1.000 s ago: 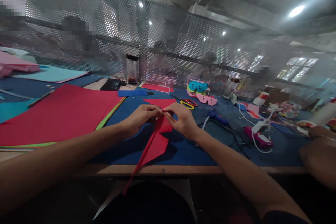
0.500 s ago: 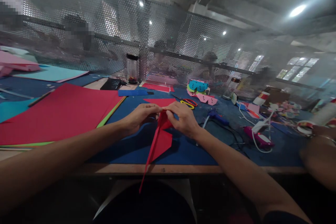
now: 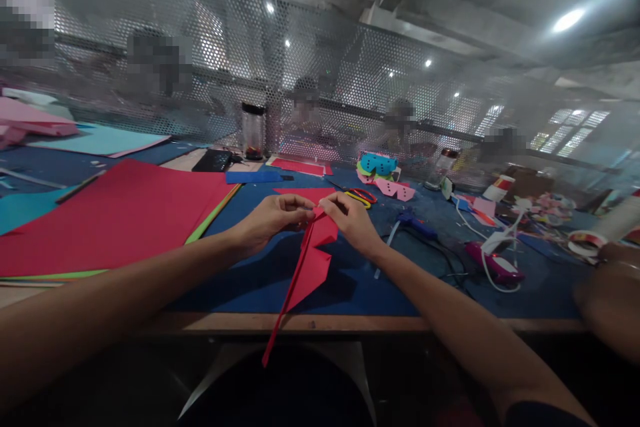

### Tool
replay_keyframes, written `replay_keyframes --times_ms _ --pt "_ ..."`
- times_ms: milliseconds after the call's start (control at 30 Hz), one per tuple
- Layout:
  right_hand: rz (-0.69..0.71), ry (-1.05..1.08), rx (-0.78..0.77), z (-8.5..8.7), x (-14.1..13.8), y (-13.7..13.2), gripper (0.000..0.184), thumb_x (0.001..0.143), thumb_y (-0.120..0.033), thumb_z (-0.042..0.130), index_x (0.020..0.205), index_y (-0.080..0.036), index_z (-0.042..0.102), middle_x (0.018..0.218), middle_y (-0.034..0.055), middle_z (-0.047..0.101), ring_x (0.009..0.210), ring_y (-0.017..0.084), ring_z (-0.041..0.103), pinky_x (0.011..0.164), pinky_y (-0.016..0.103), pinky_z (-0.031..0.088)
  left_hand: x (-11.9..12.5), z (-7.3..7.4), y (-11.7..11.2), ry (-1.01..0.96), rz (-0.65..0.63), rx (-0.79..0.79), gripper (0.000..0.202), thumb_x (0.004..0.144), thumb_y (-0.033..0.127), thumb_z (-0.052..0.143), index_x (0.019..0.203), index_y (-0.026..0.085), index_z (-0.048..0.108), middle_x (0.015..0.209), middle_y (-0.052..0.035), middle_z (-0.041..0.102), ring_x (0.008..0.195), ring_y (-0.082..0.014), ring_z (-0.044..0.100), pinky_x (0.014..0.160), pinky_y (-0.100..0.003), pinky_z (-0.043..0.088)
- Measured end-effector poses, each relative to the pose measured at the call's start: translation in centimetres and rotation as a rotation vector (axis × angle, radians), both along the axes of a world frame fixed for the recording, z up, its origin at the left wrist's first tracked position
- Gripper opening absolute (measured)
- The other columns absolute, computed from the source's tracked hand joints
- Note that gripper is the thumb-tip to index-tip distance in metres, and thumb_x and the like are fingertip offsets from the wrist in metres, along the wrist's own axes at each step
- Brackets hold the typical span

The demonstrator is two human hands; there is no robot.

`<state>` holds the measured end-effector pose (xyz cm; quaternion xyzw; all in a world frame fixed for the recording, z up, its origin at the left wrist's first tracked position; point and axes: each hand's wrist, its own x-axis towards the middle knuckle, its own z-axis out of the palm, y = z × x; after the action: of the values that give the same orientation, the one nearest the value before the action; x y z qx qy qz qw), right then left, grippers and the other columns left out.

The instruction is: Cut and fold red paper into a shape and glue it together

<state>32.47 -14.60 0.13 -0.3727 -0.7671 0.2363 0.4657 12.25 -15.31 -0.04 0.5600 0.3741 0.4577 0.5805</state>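
Observation:
A folded red paper piece (image 3: 311, 277) with a notched edge hangs between my hands, its long narrow end slanting down past the table's front edge. My left hand (image 3: 273, 219) pinches its top from the left, thumb and forefinger together. From the right, my right hand (image 3: 350, 219) pinches the same top corner, fingertips close to those of the left. Another flat red paper (image 3: 300, 195) lies on the table just behind my hands. Scissors (image 3: 361, 198) with red and yellow handles rest beyond my right hand.
Large red sheets (image 3: 125, 220) are stacked at left. A blue glue gun (image 3: 417, 225) and a magenta one (image 3: 495, 263) lie at right with cords. Cut paper shapes (image 3: 377, 165), a jar (image 3: 253, 132) and a perforated screen (image 3: 200, 67) stand behind. Another person's arm (image 3: 613, 300) is at far right.
My right hand's fingers have lifted and shifted slightly at the top of the red paper, showing more of its upper part. The paper has turned a little.

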Motion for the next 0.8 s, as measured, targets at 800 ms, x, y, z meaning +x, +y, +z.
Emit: replay_keyframes --times_ms 800 --pt "0.091 0.048 -0.124 -0.34 -0.25 0.86 0.033 0.086 -0.050 0.068 0.080 -0.018 0.065 0.076 -0.0001 0.066 0.070 0.014 0.058 0.069 0.027 0.047 -0.03 -0.15 -0.32 0.185 -0.076 0.147 0.027 0.075 0.042 0.079 0.074 0.016 0.073 0.075 -0.0038 0.066 0.070 -0.0156 0.056 0.068 -0.029 0.044"
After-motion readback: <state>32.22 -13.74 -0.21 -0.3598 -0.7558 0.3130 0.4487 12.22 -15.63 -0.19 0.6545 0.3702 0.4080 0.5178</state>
